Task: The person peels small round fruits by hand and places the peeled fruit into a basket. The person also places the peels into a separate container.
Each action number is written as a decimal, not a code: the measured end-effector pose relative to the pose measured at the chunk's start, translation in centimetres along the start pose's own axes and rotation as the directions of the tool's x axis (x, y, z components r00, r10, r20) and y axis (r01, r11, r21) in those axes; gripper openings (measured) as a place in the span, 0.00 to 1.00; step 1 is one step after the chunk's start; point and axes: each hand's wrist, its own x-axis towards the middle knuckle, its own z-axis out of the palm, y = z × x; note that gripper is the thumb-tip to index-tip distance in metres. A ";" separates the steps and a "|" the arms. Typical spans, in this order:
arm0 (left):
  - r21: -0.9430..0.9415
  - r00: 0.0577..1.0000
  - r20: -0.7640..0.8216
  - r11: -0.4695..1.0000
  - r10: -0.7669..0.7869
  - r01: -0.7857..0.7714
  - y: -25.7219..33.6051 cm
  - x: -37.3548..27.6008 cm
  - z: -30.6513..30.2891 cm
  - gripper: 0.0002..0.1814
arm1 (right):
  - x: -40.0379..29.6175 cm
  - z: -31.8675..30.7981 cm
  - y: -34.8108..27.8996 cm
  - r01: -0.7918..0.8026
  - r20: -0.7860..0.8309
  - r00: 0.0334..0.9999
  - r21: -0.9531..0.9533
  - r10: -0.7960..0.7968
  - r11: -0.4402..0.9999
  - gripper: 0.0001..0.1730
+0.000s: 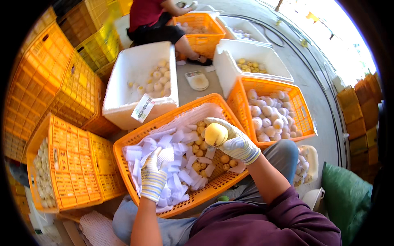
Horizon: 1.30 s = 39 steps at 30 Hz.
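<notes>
My right hand (238, 141), in a striped knit glove, grips a round yellow fruit (216, 134) over the right half of an orange plastic crate (197, 206). My left hand (153, 178), gloved alike, is at the crate's left half, with a white foam net sleeve (166, 154) between thumb and fingers. Its fingertips are partly hidden behind the foam. Loose white foam sleeves (181, 176) heap up in the left and middle of this crate. Smaller yellow fruits with dark stripes (197, 149) lie among them to the right.
Sleeved fruit fills a second orange crate (261, 144) at the right. White foam boxes (138, 58) (227, 61) with fruit stand ahead, a kitchen scale (197, 80) between them. Stacked orange crates (77, 166) rise at the left. Another person (147, 18) sits ahead. A green sack (344, 200) lies right.
</notes>
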 end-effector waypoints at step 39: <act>0.369 0.898 0.232 0.888 -0.374 0.274 -13.4 -7.6 4.2 0.23 | -40.0 -25.1 29.4 -0.872 -0.915 0.254 -0.356 -0.313 0.335 0.39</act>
